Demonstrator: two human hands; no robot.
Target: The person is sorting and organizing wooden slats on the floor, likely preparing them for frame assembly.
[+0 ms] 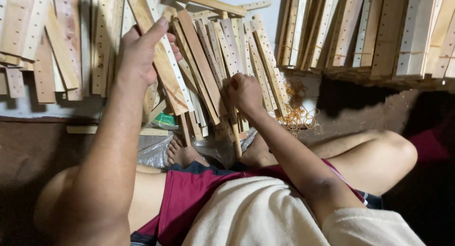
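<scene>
My left hand (142, 51) is wrapped around a long wooden slat (166, 82) with a row of small holes, held raised and slanting over the heap. My right hand (244, 92) grips another thin slat (235, 132) low in the loose pile of drilled wooden slats (222, 51) that fans out in front of my crossed legs. The slats are pale to reddish wood, all punched with holes along their length.
Bundled slats tied with rubber bands (360, 32) stand stacked at the upper right. More loose slats (42, 46) lie at the upper left. A tangle of rubber bands (296, 111) sits right of the pile. A plastic sheet (154, 151) lies by my bare foot (182, 153).
</scene>
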